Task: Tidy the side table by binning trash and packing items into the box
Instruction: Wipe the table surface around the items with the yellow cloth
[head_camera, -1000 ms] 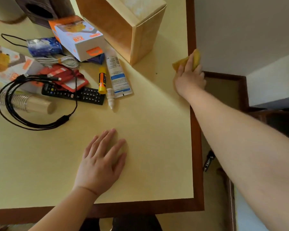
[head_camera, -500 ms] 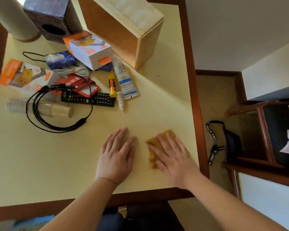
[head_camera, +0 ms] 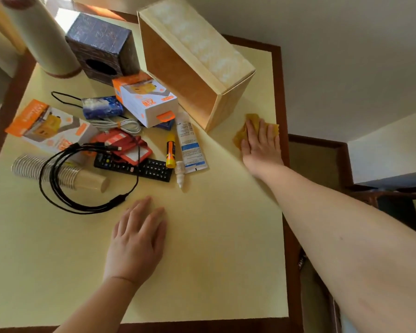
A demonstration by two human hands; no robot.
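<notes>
One cloth [head_camera: 252,127] under right hand [head_camera: 261,146], beside box [head_camera: 195,66]

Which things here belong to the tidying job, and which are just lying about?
Job: box, remote, black cable, cups, tube, cloth under right hand.
Lying about: speaker, bag on floor.

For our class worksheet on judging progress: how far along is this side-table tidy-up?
Done: nothing looks packed; the wooden box lies on its side, its visible inside empty. In hand: the right hand presses a yellow cloth flat on the table; the left hand rests flat. Left: the remote, black cable, cup stack, tube and cartons remain out.
</notes>
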